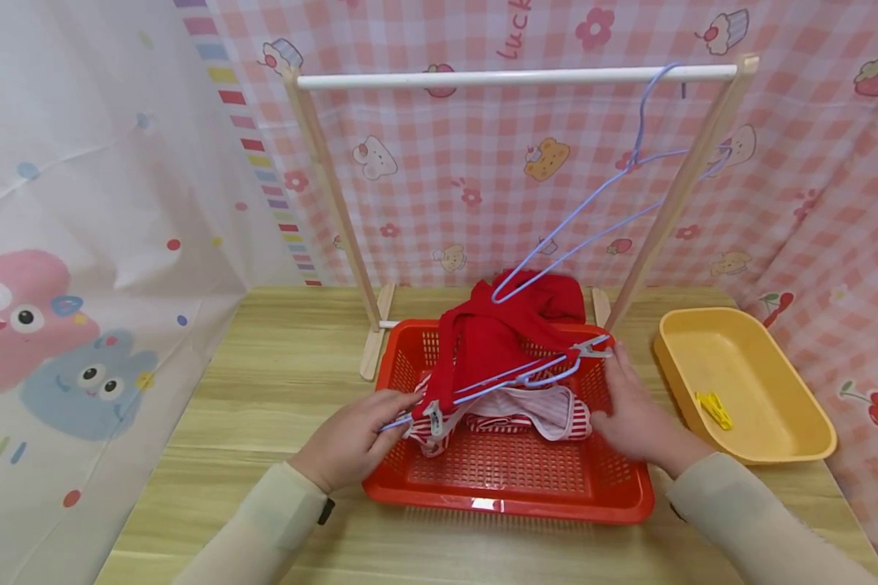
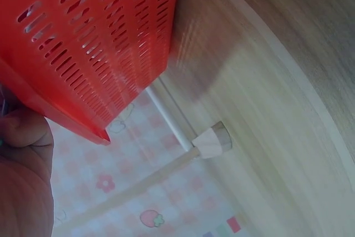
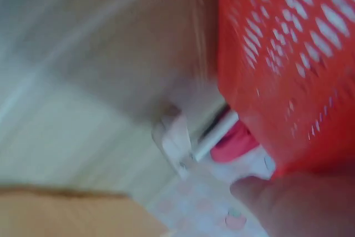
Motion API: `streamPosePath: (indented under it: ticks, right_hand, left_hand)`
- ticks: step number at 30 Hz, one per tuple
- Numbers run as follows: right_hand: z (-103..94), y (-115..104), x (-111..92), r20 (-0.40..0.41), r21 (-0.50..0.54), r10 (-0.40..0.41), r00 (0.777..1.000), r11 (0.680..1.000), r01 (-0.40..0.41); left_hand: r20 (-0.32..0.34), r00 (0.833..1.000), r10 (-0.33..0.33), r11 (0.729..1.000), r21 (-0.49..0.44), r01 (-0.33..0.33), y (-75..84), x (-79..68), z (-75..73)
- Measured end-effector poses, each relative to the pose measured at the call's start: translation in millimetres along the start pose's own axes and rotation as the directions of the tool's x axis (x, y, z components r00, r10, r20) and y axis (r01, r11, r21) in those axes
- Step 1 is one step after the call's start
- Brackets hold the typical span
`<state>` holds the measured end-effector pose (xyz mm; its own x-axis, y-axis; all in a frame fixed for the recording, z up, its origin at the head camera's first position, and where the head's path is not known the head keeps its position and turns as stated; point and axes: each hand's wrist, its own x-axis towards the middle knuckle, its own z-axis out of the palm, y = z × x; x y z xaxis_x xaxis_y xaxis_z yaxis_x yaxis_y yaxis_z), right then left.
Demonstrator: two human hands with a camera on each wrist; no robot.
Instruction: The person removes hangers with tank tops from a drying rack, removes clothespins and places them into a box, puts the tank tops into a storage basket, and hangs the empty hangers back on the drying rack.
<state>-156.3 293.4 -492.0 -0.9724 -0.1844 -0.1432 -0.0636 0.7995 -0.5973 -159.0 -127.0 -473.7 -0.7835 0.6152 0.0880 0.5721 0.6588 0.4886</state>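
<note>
A lilac wire hanger (image 1: 483, 390) lies slanted over the red plastic basket (image 1: 508, 505), with a red garment (image 1: 486, 333) draped along it. Grey clothes pegs sit near both hanger ends: the left peg (image 1: 433, 418) and the right peg (image 1: 593, 349). My left hand (image 1: 358, 439) pinches the hanger's left end beside the basket rim. At the basket's right side, my right hand (image 1: 640, 410) has its fingers extended close to the right peg, with the thumb apart. Under the hanger, a red-and-white striped cloth (image 1: 556, 410) lies in the basket.
Behind the basket stands a wooden rack with a white rail (image 1: 512, 78). Another lilac hanger (image 1: 581, 207) hangs from it at the right, its lower corner against the red cloth. A yellow tray (image 1: 768, 406) holding yellow pegs (image 1: 714, 410) stands on the right.
</note>
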Motion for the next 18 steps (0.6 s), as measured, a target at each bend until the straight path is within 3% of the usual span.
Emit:
streamPosePath:
  ticks: [5, 12, 18]
  right_hand:
    - [-33.6, -3, -3, 0.081, -0.02, -0.011, 0.997, 1.0, 0.013]
    - [-75.0, -25, 10, 0.001, -0.129, 0.045, 0.999, 0.991, -0.044]
    - [-89.3, -59, 32, -0.021, -0.118, -0.028, 0.999, 0.993, 0.025]
  left_hand:
    - [0.003, 1.0, 0.009, 0.999, 0.031, -0.009, -2.2, 0.3, 0.3]
    - [0.016, 1.0, 0.003, 0.998, 0.058, -0.004, -1.3, 0.8, -1.3]
    - [0.027, 1.0, -0.004, 0.998, 0.063, 0.002, -1.3, 1.9, -1.7]
